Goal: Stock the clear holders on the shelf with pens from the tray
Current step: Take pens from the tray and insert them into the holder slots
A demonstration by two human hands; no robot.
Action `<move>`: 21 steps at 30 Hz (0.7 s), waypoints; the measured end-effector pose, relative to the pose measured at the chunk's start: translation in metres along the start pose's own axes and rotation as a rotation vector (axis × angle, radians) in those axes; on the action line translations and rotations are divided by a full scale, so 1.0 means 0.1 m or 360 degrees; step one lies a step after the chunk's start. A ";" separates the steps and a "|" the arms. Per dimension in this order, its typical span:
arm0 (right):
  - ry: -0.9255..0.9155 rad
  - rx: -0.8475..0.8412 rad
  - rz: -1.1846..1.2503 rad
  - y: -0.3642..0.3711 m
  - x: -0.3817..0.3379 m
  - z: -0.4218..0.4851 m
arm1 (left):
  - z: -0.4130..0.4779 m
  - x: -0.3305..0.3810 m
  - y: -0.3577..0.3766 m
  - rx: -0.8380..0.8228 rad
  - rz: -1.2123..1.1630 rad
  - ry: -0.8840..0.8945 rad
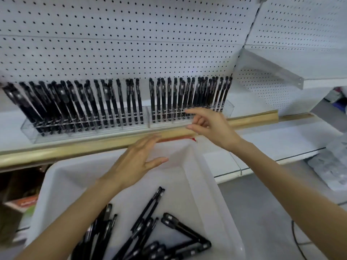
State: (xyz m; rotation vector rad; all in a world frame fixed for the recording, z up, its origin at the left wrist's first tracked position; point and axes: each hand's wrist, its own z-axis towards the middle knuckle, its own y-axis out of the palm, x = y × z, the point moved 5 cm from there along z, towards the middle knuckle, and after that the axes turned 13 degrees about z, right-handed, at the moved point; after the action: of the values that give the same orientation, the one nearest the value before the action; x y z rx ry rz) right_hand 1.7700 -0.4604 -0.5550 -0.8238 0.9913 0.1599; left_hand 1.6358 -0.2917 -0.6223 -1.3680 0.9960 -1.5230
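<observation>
Two clear holders stand side by side on the white shelf: the left holder (33, 135) and the right holder (165, 124), both packed with upright black pens (105, 102). Below them a white tray (212, 194) holds several loose black pens (180, 228) at its near end. My right hand (210, 124) hovers in front of the right holder, fingers loosely spread, holding nothing. Above the tray's far end my left hand (139, 158) is stretched out flat, fingers straight and empty.
A white pegboard (131, 44) backs the shelf, and a tan price rail (75, 147) runs along its front edge. A clear angled divider (272, 70) sits at the right. Clear plastic wrap (332, 162) lies on the lower right shelf. Boxes (20, 201) sit low left.
</observation>
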 end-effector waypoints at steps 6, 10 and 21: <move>0.0294 -0.0617 -0.0112 1.06 0.22 -0.79 | -1.01 -0.34 0.54 -0.0163 -0.0305 -0.0380; 0.0728 -0.1042 -0.0176 1.48 0.47 -1.20 | -1.43 -0.47 0.87 -0.0276 -0.0514 -0.0689; 0.1109 -0.0848 -0.0207 1.70 0.86 -1.52 | -1.55 -0.52 1.35 -0.0658 -0.0573 -0.0865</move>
State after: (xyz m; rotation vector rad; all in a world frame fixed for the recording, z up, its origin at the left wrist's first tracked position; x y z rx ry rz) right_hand 1.6352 -0.4660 -0.7578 -1.4851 1.5737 0.0168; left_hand 1.4944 -0.2835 -0.7807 -2.2040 0.7612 -1.1052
